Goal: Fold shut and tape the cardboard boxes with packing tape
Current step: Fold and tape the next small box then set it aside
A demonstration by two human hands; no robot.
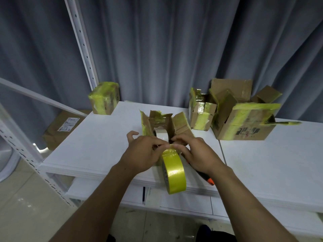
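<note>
We hold the yellow tape roll between both hands, just in front of the small open box at the middle of the white table. The roll stands on edge. Its glossy yellow band faces us, and its lower part hangs past the table's front edge. Our left hand pinches the top of the roll with thumb and forefinger, the other fingers loosely curled. Our right hand meets it from the other side, fingers curled down onto the same spot at the top. We cannot tell whether a loose end of tape is already lifted there.

The small open box is brown cardboard, and its four flaps stand up, ragged and patched with old yellow tape. A white tape roll sits inside it, just behind our fingers.

An orange-tipped cutter lies on the table under our right wrist. At the far left corner stands a closed box wrapped in yellow tape. To the right stand a narrow open box and, touching it, a large open box, both streaked with yellow tape and with flaps up. A grey curtain hangs behind them. A brown parcel lies lower down on the left.
</note>
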